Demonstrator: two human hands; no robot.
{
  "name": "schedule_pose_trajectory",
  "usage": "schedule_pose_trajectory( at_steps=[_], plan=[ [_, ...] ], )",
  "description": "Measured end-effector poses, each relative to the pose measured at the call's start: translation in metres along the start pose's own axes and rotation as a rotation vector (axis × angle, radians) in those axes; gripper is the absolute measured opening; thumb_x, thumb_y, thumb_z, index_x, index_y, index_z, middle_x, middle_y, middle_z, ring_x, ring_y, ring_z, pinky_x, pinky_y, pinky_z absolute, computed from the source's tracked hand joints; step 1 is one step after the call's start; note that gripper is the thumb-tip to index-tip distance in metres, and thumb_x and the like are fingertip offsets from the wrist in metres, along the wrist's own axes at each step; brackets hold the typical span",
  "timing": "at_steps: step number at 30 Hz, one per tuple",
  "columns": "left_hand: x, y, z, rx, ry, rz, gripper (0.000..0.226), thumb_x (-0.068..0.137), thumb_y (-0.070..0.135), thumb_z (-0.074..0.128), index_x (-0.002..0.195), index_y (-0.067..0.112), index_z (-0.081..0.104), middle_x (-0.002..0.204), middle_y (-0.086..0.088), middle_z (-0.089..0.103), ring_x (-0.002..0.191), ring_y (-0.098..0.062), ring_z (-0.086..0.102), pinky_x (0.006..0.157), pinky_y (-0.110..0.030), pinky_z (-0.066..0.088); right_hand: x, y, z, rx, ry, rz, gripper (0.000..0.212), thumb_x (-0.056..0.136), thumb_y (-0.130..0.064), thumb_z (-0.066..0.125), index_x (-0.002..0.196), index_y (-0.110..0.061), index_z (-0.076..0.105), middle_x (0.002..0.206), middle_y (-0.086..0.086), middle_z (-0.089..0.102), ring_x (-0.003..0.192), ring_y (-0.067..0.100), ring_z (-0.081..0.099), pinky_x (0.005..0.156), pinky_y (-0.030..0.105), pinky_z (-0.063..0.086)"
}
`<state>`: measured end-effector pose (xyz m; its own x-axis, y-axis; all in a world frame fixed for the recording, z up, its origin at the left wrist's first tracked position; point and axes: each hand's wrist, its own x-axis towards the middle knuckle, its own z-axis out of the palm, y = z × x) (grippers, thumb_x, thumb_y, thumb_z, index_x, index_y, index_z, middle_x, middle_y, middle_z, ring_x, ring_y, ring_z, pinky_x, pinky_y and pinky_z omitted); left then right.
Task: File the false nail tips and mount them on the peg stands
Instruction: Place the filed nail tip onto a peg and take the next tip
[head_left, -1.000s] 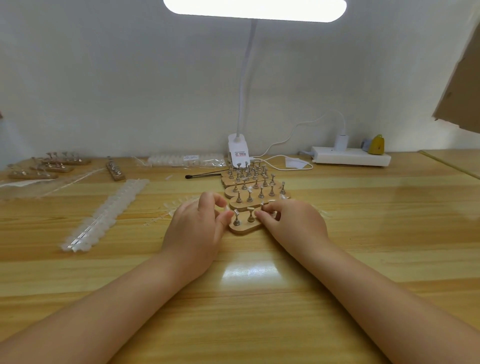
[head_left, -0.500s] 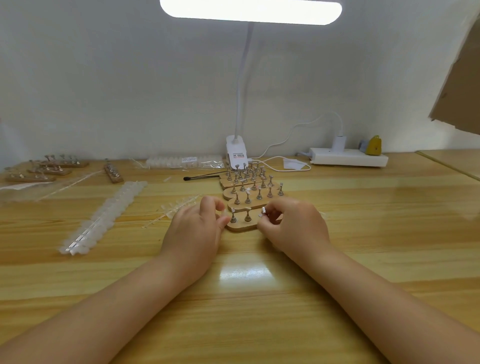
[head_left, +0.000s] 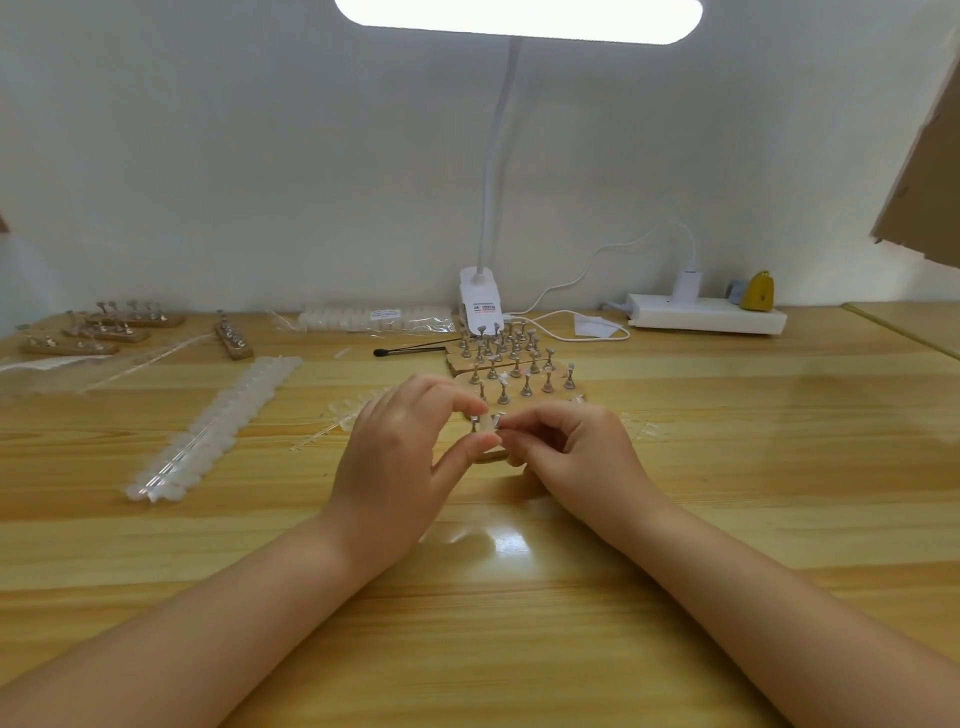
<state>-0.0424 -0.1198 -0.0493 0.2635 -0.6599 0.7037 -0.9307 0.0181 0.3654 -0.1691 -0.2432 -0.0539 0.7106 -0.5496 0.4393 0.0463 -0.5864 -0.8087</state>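
Note:
Several wooden peg stands (head_left: 519, 387) with small metal pegs lie in a row at the table's middle. My left hand (head_left: 400, 457) and my right hand (head_left: 576, 452) meet over the nearest stand (head_left: 493, 456), which they mostly hide. Between thumb and forefinger my left hand pinches a small clear nail tip (head_left: 485, 423). Fingertips of my right hand pinch the same spot beside a peg (head_left: 500, 418); whether they hold the tip or the peg is unclear. Loose clear tips (head_left: 343, 410) lie behind my left hand.
A long strip of white nail tips (head_left: 218, 426) lies at left. More peg stands (head_left: 98, 332) sit far left. A bagged tip pack (head_left: 374, 317), black stick (head_left: 410, 352), lamp clamp (head_left: 480, 304) and power strip (head_left: 706, 314) line the back.
Both hands have lifted slightly off the nearest stand and drawn together. My left hand now pinches a clear tip where the fingertips meet.

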Motion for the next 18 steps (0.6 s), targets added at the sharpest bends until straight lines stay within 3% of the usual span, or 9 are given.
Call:
schedule_pose_trajectory(
  at_steps=[3,8,15,18],
  plan=[
    [0.0001,0.0000,-0.0010,-0.007,-0.003,-0.004,0.034,0.085,0.045,0.053,0.097,0.017,0.067,0.102,0.004,0.063,0.099,-0.015,0.060,0.085,-0.030,0.037,-0.0004,0.0011,0.0010,-0.023,-0.022,-0.036,0.014,0.087,-0.003,0.066,0.097,-0.008,0.074,0.078,0.007,0.070,0.071,0.018,0.065,0.069,0.032,0.056],
    [0.0000,0.0002,-0.0007,0.002,-0.017,-0.010,0.032,0.082,0.044,0.064,0.097,0.016,0.069,0.103,0.003,0.064,0.099,-0.017,0.061,0.085,-0.033,0.038,-0.0017,0.0011,0.0004,-0.043,-0.038,-0.085,0.017,0.088,-0.001,0.065,0.098,-0.010,0.075,0.077,-0.003,0.067,0.069,0.007,0.063,0.066,0.024,0.053],
    [0.0000,0.0000,-0.0006,-0.019,-0.025,-0.042,0.025,0.082,0.036,0.065,0.097,0.017,0.069,0.102,0.004,0.063,0.099,-0.017,0.060,0.086,-0.041,0.043,-0.0024,-0.0010,0.0017,-0.027,-0.065,-0.125,0.019,0.088,0.003,0.064,0.099,-0.008,0.074,0.077,-0.011,0.065,0.070,-0.002,0.064,0.064,0.013,0.049],
    [0.0002,-0.0012,0.0003,-0.023,-0.021,-0.042,0.022,0.083,0.034,0.067,0.097,0.018,0.069,0.101,0.005,0.063,0.098,-0.015,0.060,0.087,-0.042,0.044,-0.0030,-0.0013,0.0013,-0.009,-0.069,-0.105,0.020,0.088,0.003,0.063,0.099,-0.010,0.074,0.080,-0.007,0.069,0.071,-0.001,0.065,0.064,0.014,0.049]
  ],
)
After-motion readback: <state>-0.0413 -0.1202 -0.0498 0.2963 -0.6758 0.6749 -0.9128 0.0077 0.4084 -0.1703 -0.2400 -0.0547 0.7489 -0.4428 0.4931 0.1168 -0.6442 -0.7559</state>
